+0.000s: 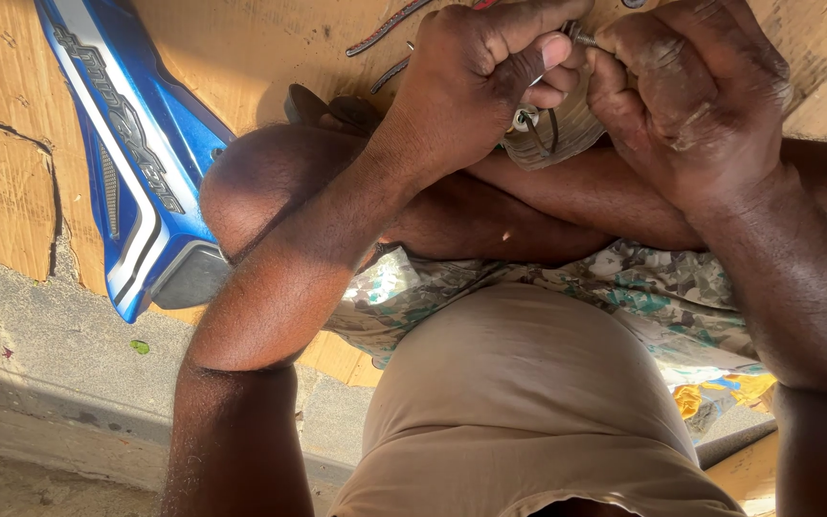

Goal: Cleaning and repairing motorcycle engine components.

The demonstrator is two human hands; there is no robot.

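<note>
View: one head-worn camera, no second view to share the scene with.
Direction: it looked steeply down over the wearer's beige shirt (528, 402) and knees toward the cardboard sheet (241, 48) on the ground.
Distance: close; both forearms filled the frame.
Framing: left hand (476, 81) and right hand (691, 96) sat far, at the top edge; a blue panel (136, 163) lay left.

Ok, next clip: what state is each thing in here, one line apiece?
Left hand: closed, fingers gripping a small metal part.
Right hand: closed, beside the left hand on the same work.
Screw: threaded end showing between the two hands.
Ribbed grey part: held under the hands, mostly hidden.
Blue panel: lying flat on cardboard, untouched.
Cardboard sheet: spread flat, torn at its edge.
</note>
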